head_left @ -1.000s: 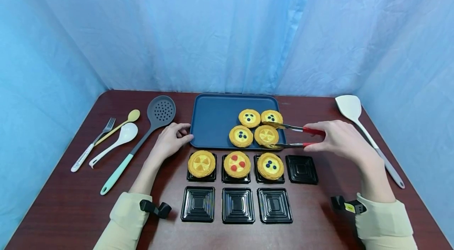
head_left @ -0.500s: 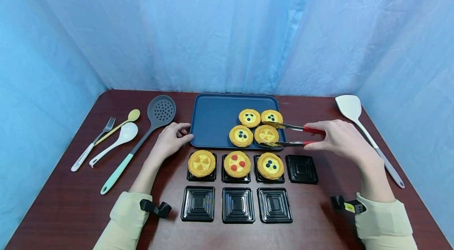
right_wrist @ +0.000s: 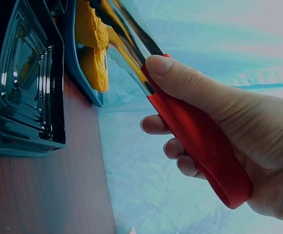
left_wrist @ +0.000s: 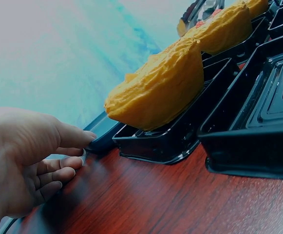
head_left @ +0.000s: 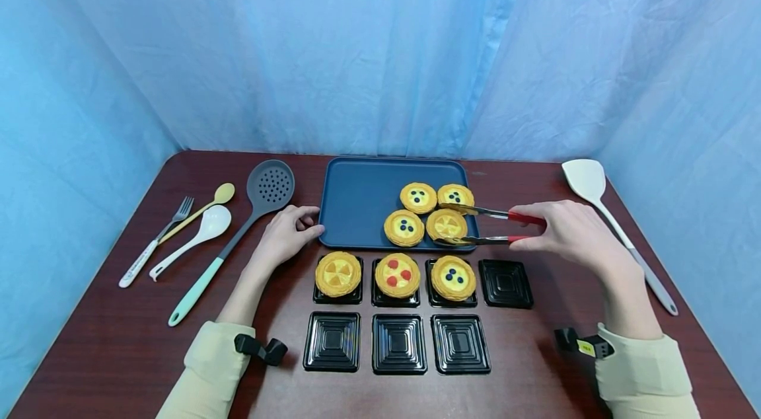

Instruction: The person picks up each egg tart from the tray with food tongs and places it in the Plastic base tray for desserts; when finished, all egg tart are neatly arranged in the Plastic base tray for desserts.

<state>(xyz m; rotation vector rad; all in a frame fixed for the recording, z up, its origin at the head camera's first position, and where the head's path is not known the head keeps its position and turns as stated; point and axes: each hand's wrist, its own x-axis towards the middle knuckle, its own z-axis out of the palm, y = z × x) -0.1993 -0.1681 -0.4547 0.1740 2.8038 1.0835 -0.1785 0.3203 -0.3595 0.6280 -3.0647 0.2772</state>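
In the head view, my right hand grips red-handled tongs, thumb on one arm and fingers on the other. The two tong tips straddle an egg tart with yellow wedges on the blue tray, one at its far edge and one at its near edge. Three tarts with dark berries sit beside it. At the tray's left rim rests my left hand; its thumb and loosely bent fingers touch the rim in the left wrist view.
Three tarts stand in black square boxes before the tray. A further black box and a nearer row hold nothing. A skimmer, ladle, spoon and fork lie left; a white turner lies right.
Since a second ago the tongs' near arm has shifted slightly left and inward along the tart's near edge. My left hand, the tray and the tarts have stayed in place.
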